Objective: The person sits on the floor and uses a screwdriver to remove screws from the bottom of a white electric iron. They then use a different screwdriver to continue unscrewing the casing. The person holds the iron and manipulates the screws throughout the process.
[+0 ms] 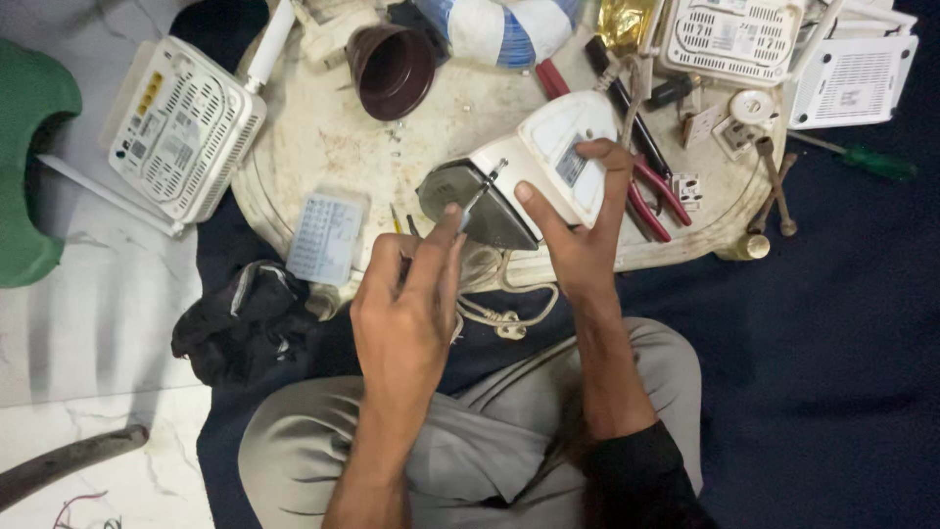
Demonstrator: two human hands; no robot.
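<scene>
While it lies tipped on its side at the near edge of the round tray (294, 167), the white clothes iron (548, 162) shows its dark soleplate (470, 201) toward the left; the right hand (578, 230) clasps it, thumb on the plate's edge and fingers curled over the white body beside a small label; the left hand (406, 304) is closed around a thin screwdriver (480, 196), whose tip rests against the soleplate; a pale power cord (494, 313) loops off the tray's near rim onto the dark cloth (832, 343) beneath. Just right of the iron lie red-handled pliers (651, 201), and farther right a pair of rusty bolts (774, 186) and a white socket piece (734, 132); to the left on the tray sits a pale blue blister-like card (326, 235), and at the far side a brown cup (392, 69) lies tilted. A white vented router (186, 127) rests off the tray's left edge, with two more at the far right (734, 39); a green-handled screwdriver (867, 159) lies on the cloth at the right; a crumpled black rag (245, 318) sits near the person's left knee.
</scene>
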